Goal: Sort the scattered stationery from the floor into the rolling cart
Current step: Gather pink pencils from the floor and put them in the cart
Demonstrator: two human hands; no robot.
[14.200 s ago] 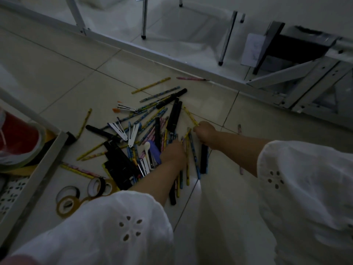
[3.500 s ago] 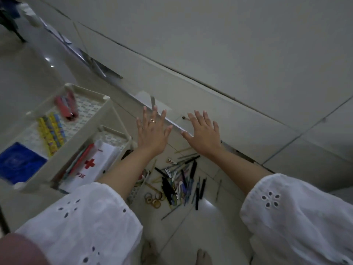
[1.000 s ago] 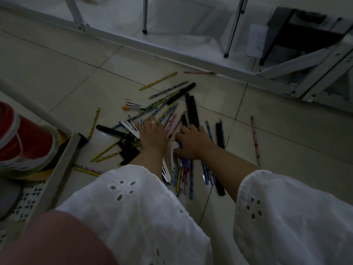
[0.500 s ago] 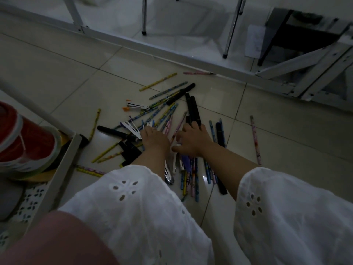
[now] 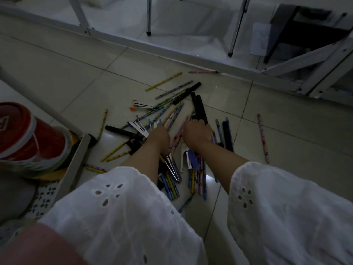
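Currently the pencils (image 5: 170, 185) and black markers (image 5: 199, 109) lie scattered on the tiled floor (image 5: 76, 77) at centre frame, beside the rolling cart (image 5: 75, 163) at lower left. Both hands are down in the pile, close together. The right hand (image 5: 196, 133) curls round the near end of the black markers. The left hand (image 5: 158, 137) hides its fingers, so its grip cannot be told. The items are probably light, stiff, smooth and prone to rolling. Align several in parallel and grasp mid-length.

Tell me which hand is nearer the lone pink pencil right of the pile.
Right. The right hand is left of the pink pencil; the left hand is farther left, beyond the right one.
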